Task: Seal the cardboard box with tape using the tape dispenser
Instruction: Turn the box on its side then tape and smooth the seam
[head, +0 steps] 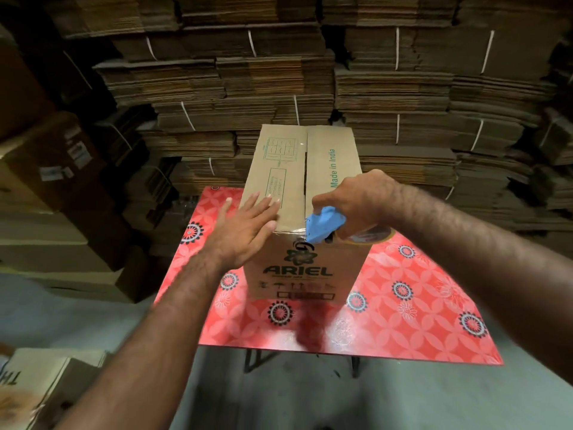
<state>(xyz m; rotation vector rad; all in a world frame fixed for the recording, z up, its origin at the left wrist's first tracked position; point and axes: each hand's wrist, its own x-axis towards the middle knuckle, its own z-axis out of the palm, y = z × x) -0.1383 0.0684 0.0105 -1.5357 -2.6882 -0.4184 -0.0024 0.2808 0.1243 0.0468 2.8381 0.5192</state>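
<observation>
A brown cardboard box (294, 169) printed "ARIEL" stands upright on a red patterned table (403, 305), its two top flaps folded shut with a dark seam down the middle. My right hand (356, 197) grips a blue tape dispenser (324, 225) whose head rests at the near top edge of the box, right at the seam. A tape roll (372, 235) shows under that hand. My left hand (248, 225) lies flat, fingers spread, on the near left corner of the box top.
Tall stacks of flattened, strapped cardboard (279, 72) fill the wall behind the table. Large brown boxes (62, 187) stand at the left, and another carton (46, 386) sits at the lower left on the grey floor.
</observation>
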